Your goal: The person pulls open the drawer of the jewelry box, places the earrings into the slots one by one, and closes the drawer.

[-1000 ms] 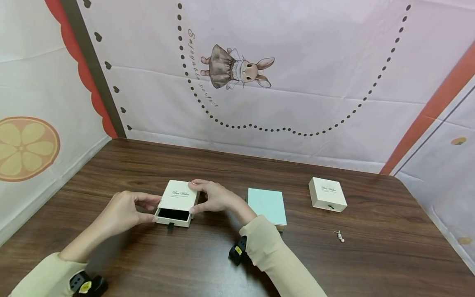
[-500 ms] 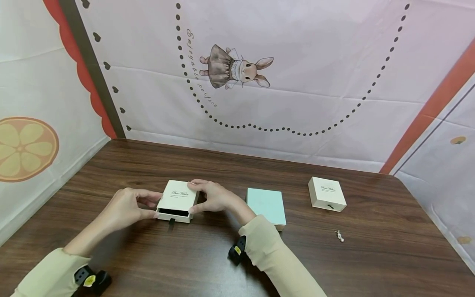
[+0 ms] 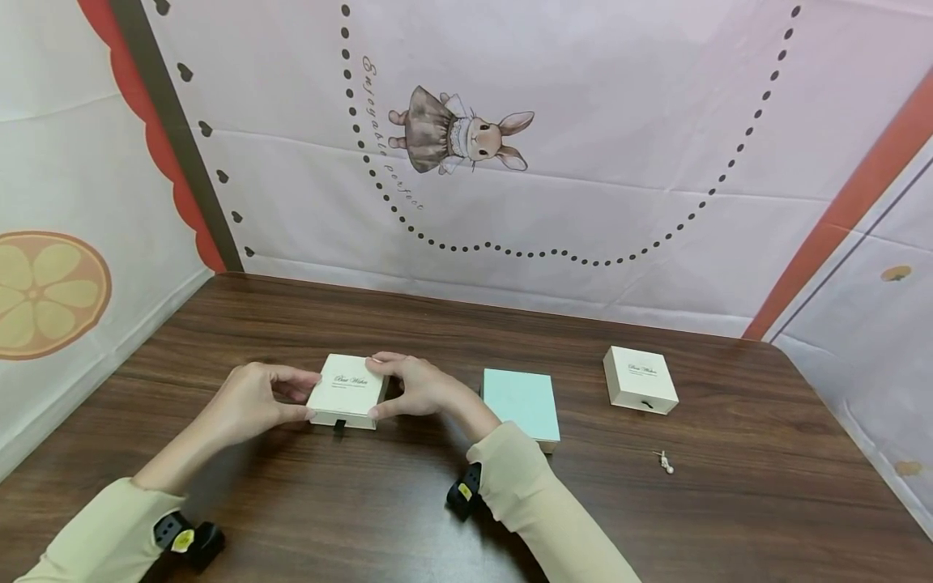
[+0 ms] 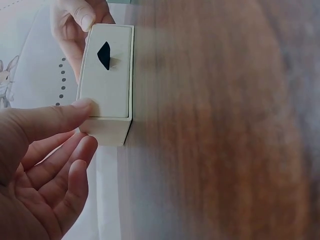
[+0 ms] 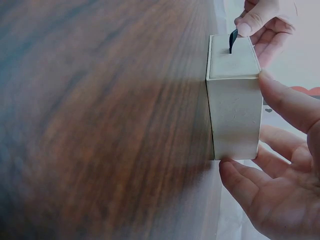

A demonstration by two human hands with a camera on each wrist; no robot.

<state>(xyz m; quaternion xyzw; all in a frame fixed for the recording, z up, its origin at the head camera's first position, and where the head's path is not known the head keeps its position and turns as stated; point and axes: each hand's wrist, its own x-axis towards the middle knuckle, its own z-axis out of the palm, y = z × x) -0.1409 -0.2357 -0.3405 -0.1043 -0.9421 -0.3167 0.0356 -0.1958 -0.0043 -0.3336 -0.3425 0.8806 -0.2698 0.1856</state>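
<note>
A small cream drawer box (image 3: 347, 387) with "Best Wishes" lettering lies on the table at the left, its drawer flush with the sleeve. A black ribbon tab (image 4: 104, 55) sticks out of the drawer front. My left hand (image 3: 251, 409) holds the box's front left corner, the thumb on the drawer front and the fingers by the left side. From the other side my right hand (image 3: 419, 389) grips the box, thumb at the front right corner and fingers toward the rear. The right wrist view shows the ribbon tab beside my left thumb. The drawer's inside is hidden.
Right of my right hand lies a mint-green box (image 3: 521, 405), partly behind the forearm. Another cream drawer box (image 3: 641, 380) stands farther right. A small pearl earring (image 3: 665, 462) lies in front of it. Printed cloth (image 3: 583, 162) hangs behind the wooden table (image 3: 350, 502).
The partly open drawer has slid back into its sleeve, hiding the dark inside. My left hand moved forward with it, while the right hand stayed at the box's right side.
</note>
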